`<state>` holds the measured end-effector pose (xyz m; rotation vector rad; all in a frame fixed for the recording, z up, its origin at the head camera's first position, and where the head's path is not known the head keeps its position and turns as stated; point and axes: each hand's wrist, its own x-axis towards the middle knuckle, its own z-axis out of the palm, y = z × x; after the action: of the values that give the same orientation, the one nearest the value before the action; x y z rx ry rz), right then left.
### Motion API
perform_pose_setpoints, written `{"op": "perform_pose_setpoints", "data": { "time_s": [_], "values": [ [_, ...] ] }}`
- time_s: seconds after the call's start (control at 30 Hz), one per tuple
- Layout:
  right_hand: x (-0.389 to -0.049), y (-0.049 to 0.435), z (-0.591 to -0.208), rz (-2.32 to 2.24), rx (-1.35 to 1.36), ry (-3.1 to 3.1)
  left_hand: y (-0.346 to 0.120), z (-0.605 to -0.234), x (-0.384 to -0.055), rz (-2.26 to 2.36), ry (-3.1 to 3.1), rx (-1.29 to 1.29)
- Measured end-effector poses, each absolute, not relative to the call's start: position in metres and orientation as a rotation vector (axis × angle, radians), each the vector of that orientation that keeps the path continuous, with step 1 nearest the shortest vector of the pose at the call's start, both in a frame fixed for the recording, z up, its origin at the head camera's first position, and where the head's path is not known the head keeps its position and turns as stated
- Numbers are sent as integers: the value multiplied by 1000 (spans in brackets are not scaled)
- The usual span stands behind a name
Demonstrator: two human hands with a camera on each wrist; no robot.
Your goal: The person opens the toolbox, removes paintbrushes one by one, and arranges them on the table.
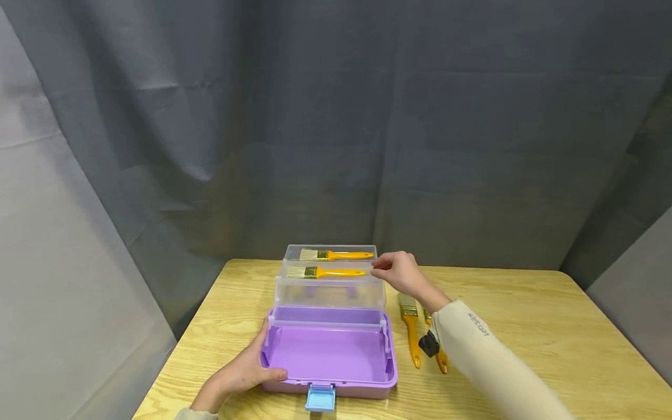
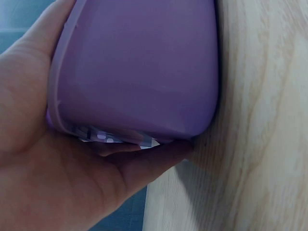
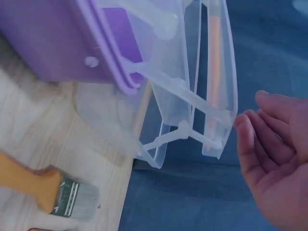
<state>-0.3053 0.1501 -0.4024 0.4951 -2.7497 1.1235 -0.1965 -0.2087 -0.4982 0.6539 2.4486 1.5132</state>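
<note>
A purple toolbox (image 1: 370, 389) stands on the table with its clear fold-out trays (image 1: 331, 296) raised at the back. My left hand (image 1: 241, 364) grips its left side, thumb over the front rim; in the left wrist view the fingers (image 2: 156, 163) wrap round the box wall (image 2: 137, 67). One paintbrush (image 1: 341, 272) with a yellow handle lies in the upper tray, and another paintbrush (image 1: 350, 255) lies just behind it. By the right end of these trays is my right hand (image 1: 403, 273), holding nothing, fingers loosely bent. The right wrist view shows its fingertips close to the tray wall (image 3: 231, 72).
Right of the box, a wide paintbrush (image 1: 412, 332) lies on the wooden table (image 1: 504, 326). Beside it another paintbrush (image 1: 442, 359) is partly hidden by my right sleeve. A blue latch (image 1: 320, 398) hangs down at the box front. Dark curtain (image 1: 336, 116) closes off the back.
</note>
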Motion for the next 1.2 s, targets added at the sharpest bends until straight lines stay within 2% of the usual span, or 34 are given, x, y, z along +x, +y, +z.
{"op": "perform_pose_setpoints", "data": {
  "time_s": [0.23, 0.8, 1.2],
  "values": [
    [-324, 129, -408, 971, 615, -2740, -210, -499, -194, 1543, 2417, 657],
    [-334, 110, -419, 737, 683, -2799, -208, -497, -191, 1555, 2413, 706],
    [-330, 111, -420, 886, 759, -2728, -208, -497, -192, 1537, 2408, 693]
  ]
}}
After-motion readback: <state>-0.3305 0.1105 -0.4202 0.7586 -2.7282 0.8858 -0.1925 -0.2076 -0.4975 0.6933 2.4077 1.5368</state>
